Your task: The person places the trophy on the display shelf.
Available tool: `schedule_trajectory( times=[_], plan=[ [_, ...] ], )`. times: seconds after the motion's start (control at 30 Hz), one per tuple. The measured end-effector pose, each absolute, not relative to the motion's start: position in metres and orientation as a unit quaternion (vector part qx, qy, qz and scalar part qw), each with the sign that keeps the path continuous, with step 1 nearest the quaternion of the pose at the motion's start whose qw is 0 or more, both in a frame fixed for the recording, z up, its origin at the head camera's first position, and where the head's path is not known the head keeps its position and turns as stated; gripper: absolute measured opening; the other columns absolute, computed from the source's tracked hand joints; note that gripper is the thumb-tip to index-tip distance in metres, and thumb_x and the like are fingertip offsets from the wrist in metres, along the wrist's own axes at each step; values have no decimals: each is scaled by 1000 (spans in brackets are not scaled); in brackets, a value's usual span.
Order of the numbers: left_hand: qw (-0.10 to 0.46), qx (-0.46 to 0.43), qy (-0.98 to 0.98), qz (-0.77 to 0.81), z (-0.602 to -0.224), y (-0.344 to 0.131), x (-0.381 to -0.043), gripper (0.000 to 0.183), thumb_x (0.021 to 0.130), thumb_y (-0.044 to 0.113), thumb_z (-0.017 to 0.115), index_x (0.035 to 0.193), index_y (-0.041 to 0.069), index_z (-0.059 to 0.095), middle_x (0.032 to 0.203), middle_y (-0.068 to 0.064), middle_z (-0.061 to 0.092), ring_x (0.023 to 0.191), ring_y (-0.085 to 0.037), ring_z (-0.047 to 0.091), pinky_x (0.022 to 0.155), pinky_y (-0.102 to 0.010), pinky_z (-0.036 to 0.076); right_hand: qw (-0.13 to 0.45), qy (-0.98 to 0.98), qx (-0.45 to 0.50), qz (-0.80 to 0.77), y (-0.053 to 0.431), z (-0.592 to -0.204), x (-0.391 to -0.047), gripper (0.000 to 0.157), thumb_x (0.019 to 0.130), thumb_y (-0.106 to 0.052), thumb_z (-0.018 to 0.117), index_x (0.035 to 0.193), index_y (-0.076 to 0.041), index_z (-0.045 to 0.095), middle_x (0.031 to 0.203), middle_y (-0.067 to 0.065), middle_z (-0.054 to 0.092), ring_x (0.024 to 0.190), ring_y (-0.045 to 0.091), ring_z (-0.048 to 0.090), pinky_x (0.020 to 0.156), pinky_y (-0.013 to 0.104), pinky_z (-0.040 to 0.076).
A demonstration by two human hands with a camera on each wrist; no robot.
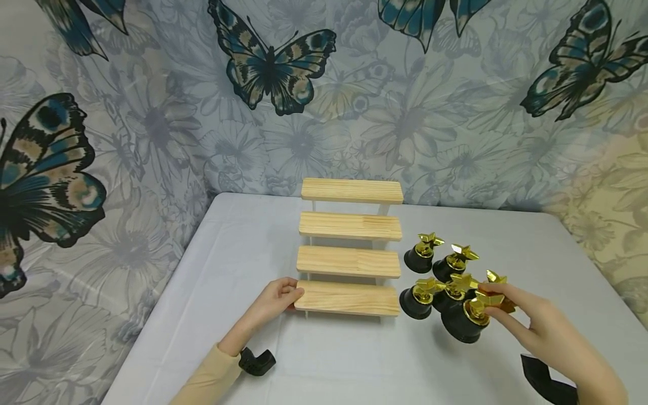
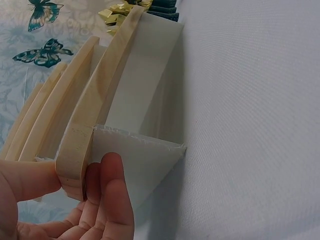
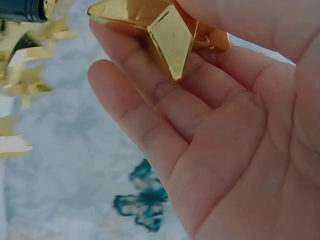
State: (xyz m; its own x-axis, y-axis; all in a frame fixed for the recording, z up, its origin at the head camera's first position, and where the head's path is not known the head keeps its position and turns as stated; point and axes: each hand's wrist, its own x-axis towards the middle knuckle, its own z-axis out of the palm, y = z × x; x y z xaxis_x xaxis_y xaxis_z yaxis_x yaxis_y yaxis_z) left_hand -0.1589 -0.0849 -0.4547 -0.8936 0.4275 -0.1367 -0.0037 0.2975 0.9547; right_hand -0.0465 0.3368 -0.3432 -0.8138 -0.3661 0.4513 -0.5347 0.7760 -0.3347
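Note:
A tiered display stand has several pale wooden shelves point(image 1: 347, 298). My left hand point(image 1: 273, 301) pinches the left end of its lowest shelf. In the left wrist view, the thumb lies on one face of the wooden board point(image 2: 75, 145) and fingers curl behind the other, beside a whitish side support point(image 2: 125, 157). My right hand point(image 1: 544, 326) grips a star trophy point(image 1: 463, 323) by its gold star, with the black base tilted toward the lower left. In the right wrist view, the gold star point(image 3: 170, 40) lies between thumb and fingers; its base is out of that view.
Several more gold star trophies point(image 1: 416, 304) with black bases stand close together right of the stand, partly hidden by the held one. A white cloth point(image 1: 334, 365) covers the table. Butterfly-printed fabric point(image 1: 354, 146) hangs behind it. Black straps point(image 1: 257, 363) circle the wrists.

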Motion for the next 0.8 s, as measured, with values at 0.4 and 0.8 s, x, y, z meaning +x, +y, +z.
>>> schedule_trajectory(
  times=[0.4, 0.8],
  plan=[
    [184, 123, 778, 588, -457, -86, -159, 41, 94, 18, 55, 116, -15, 49, 87, -10, 64, 75, -13, 60, 68, -28, 52, 213, -899, 324, 204, 315, -284, -84, 35, 81, -3, 71, 113, -7, 59, 88, -7, 63, 71, -7, 52, 53, 10, 35],
    [175, 153, 792, 564, -426, -82, -147, 34, 95, 8, 51, 114, -20, 47, 73, -8, 60, 68, -15, 57, 69, -41, 51, 225, -885, 346, 214, 283, -249, -131, 46, 75, 10, 71, 117, -6, 60, 99, -1, 65, 82, -1, 54, 49, 12, 34]
  ],
)
